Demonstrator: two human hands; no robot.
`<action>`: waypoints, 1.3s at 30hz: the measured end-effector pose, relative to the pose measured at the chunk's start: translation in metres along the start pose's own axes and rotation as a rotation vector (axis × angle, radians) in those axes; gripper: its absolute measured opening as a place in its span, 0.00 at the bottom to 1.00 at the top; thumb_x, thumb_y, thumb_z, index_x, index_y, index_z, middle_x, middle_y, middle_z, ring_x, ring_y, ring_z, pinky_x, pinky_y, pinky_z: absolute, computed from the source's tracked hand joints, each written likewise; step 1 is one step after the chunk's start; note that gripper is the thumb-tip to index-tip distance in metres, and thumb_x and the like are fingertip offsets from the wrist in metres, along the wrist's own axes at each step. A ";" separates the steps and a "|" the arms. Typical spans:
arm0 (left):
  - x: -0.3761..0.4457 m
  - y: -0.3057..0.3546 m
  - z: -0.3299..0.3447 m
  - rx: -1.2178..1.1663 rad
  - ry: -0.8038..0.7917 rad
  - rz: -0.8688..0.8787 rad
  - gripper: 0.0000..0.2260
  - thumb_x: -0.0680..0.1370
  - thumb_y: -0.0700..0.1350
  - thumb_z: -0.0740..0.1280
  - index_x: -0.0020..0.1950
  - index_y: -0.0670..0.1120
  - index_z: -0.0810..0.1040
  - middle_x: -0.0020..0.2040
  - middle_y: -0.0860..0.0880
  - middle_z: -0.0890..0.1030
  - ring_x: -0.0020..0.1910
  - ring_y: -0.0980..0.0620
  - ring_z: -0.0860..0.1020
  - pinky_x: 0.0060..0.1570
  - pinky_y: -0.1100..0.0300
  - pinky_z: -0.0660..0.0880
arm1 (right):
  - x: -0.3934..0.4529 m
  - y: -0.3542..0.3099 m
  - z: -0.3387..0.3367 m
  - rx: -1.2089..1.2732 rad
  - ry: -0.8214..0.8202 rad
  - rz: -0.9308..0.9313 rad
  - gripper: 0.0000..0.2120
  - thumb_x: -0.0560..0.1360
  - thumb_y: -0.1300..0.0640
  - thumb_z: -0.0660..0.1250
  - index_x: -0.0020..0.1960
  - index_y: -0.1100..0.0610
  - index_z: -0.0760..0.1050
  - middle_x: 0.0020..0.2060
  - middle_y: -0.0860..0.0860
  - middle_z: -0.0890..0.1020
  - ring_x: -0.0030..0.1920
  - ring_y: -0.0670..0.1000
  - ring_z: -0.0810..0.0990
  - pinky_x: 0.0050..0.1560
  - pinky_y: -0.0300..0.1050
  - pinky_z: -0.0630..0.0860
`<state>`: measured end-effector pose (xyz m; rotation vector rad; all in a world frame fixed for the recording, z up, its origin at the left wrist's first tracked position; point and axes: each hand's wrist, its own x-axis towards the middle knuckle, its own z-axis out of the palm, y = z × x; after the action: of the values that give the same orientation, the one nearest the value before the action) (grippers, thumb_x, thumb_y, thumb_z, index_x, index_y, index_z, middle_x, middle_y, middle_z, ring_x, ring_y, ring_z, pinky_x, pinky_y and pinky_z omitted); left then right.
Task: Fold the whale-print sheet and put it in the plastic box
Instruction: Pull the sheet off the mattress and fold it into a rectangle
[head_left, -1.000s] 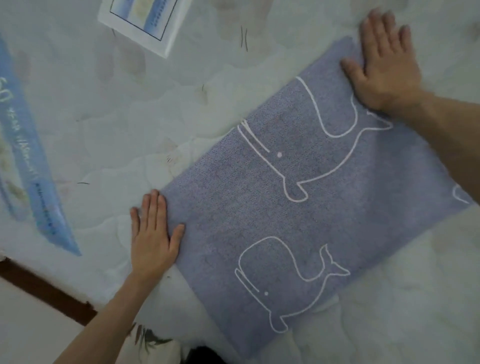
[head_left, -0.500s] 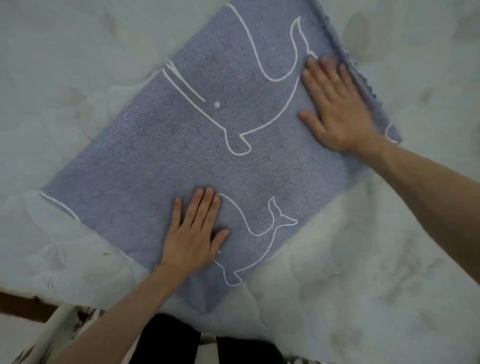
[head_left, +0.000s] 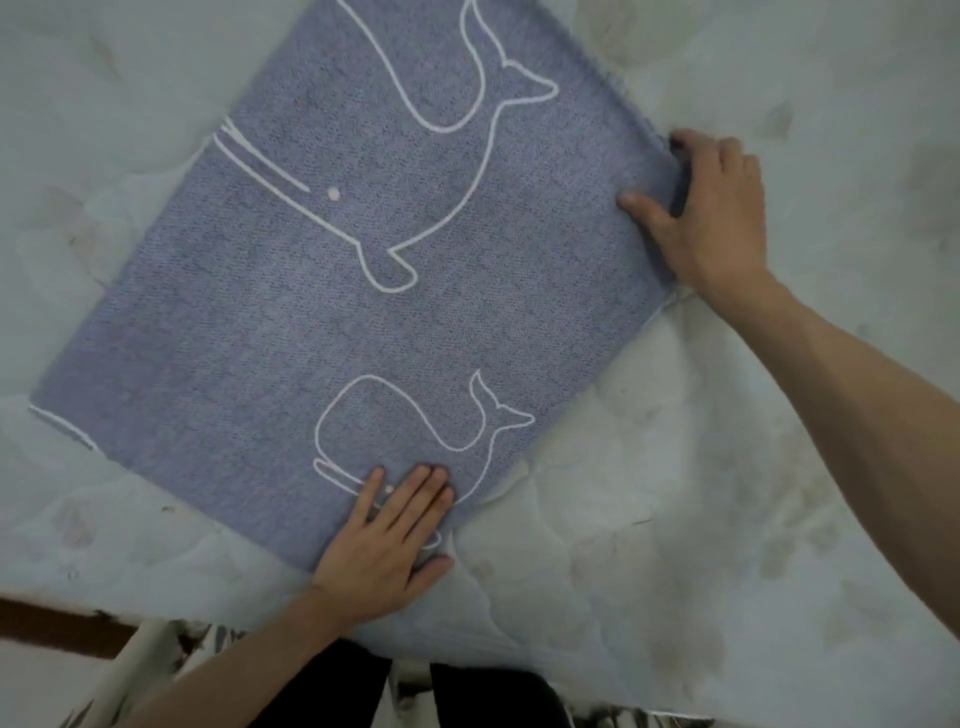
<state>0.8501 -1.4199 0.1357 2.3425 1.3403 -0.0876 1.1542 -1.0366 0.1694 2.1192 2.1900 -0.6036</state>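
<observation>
Your whale-print sheet (head_left: 332, 291) lies folded flat on a pale quilted mattress (head_left: 727, 493), a blue-grey slab with white outline whales, turned on a slant so its corners point roughly to 12, 3, 6 and 9 o'clock. It fills the centre and upper half of the head view, and its top corner runs out of frame.

Your left hand (head_left: 387, 545) presses palm-down on the sheet's 6 o'clock corner, fingers straight and close together, fingertips over the lower whale's head, thumb out to the side along the edge.

Your right hand (head_left: 711, 218) sits at the 3 o'clock corner. Its thumb lies on top of the cloth while the fingers curl over the edge, pinching the sheet's layers there. The forearm runs off toward 4 o'clock.

At 6 o'clock, below the mattress edge, you can see dark trousers (head_left: 415, 696) and a strip of patterned fabric (head_left: 171, 660). A dark brown band (head_left: 57, 623) shows at 8 o'clock beside the mattress edge.
</observation>
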 end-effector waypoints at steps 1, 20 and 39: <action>0.004 -0.002 -0.012 -0.053 -0.005 0.030 0.36 0.82 0.64 0.60 0.83 0.46 0.58 0.83 0.45 0.59 0.81 0.45 0.61 0.74 0.36 0.61 | 0.005 0.004 -0.008 0.057 -0.064 0.045 0.38 0.70 0.29 0.67 0.70 0.52 0.68 0.61 0.55 0.76 0.59 0.59 0.75 0.59 0.55 0.72; 0.428 -0.241 -0.337 -0.472 -0.425 -0.581 0.21 0.69 0.49 0.81 0.58 0.44 0.83 0.53 0.51 0.80 0.54 0.50 0.75 0.53 0.56 0.72 | -0.007 0.030 -0.044 0.521 -0.288 0.423 0.16 0.69 0.54 0.80 0.51 0.58 0.78 0.48 0.55 0.77 0.47 0.56 0.74 0.45 0.46 0.70; 0.266 -0.225 -0.402 -0.075 -0.029 -0.217 0.11 0.73 0.33 0.72 0.53 0.42 0.84 0.66 0.44 0.79 0.51 0.46 0.81 0.53 0.62 0.73 | -0.179 -0.068 -0.095 0.215 0.361 -0.335 0.08 0.72 0.66 0.71 0.50 0.61 0.82 0.51 0.55 0.85 0.48 0.60 0.83 0.48 0.51 0.75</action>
<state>0.7392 -0.9465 0.3512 2.1205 1.5515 -0.1344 1.1233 -1.1789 0.3258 2.1110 2.8329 -0.5240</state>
